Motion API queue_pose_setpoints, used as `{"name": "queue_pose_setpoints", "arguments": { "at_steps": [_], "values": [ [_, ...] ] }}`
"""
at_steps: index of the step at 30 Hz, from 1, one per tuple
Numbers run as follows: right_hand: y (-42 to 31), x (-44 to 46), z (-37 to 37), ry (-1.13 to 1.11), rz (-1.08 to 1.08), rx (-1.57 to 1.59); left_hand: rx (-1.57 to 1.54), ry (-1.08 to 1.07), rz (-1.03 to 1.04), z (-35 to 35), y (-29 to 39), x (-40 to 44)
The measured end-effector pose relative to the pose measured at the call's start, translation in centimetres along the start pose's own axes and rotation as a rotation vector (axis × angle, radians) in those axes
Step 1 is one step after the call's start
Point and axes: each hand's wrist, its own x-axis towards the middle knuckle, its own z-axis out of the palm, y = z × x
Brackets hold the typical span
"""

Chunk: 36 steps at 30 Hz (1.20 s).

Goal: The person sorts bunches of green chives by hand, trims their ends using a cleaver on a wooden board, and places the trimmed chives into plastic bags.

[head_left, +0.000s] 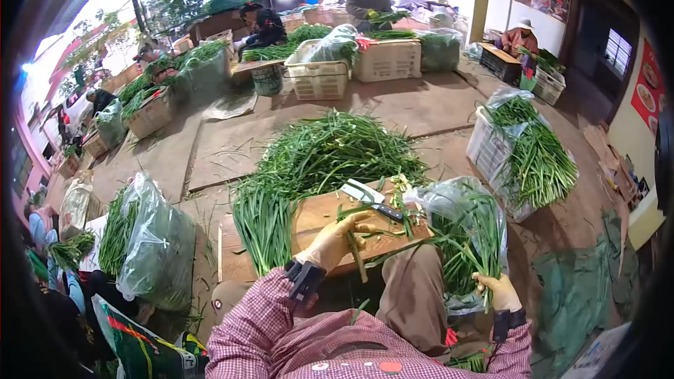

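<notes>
My left hand (338, 238), in a pale glove, is over the wooden board (316, 219) with its fingers apart; a green stalk (357, 256) hangs by its fingers, and whether it is gripped cannot be made out. Low on the right, my right hand (500, 292) is closed round the lower ends of a bunch of green stalks (484, 245), whose leaves spread up in front of a clear plastic bag (456, 193). A knife (375, 200) with a black handle lies on the board among cut bits. Behind the board rises a large heap of greens (337, 147).
A white crate (484, 144) piled with greens stands at the right. At the left is a bagged bundle (158, 253). Further back, several people work beside crates, one (368, 0) standing at the top centre. Green netting (576, 281) lies on the floor at the lower right.
</notes>
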Motion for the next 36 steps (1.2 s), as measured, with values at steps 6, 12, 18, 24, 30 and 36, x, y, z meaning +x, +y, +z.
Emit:
{"name": "queue_pose_setpoints", "arguments": {
  "at_steps": [6, 12, 18, 24, 30, 36],
  "values": [
    [1.5, 0.4, 0.2, -0.059, 0.042, 0.042, 0.263, -0.049, 0.056, -2.4, 10.8, 9.4],
    [2.7, 1.5, 0.4, -0.134, 0.067, 0.054, 1.866, 0.641, -0.07, 2.4, 16.4, 12.3],
    [0.9, 1.3, 0.0, -0.153, 0.028, 0.027, 1.36, 0.15, 0.251, 4.7, 5.2, 10.1],
    [-0.7, 2.4, 1.1, -0.119, -0.038, -0.194, 0.432, -0.303, -0.042, 11.2, -1.5, 5.7],
    [-3.0, 2.1, 6.2, 0.185, -0.369, -0.946, 0.218, -0.378, -0.156, 11.7, -4.9, 6.6],
    [-2.9, 0.7, 10.9, 0.32, -0.662, -1.285, -0.312, -0.008, -0.194, 11.1, -7.0, 10.3]
  ]
}}
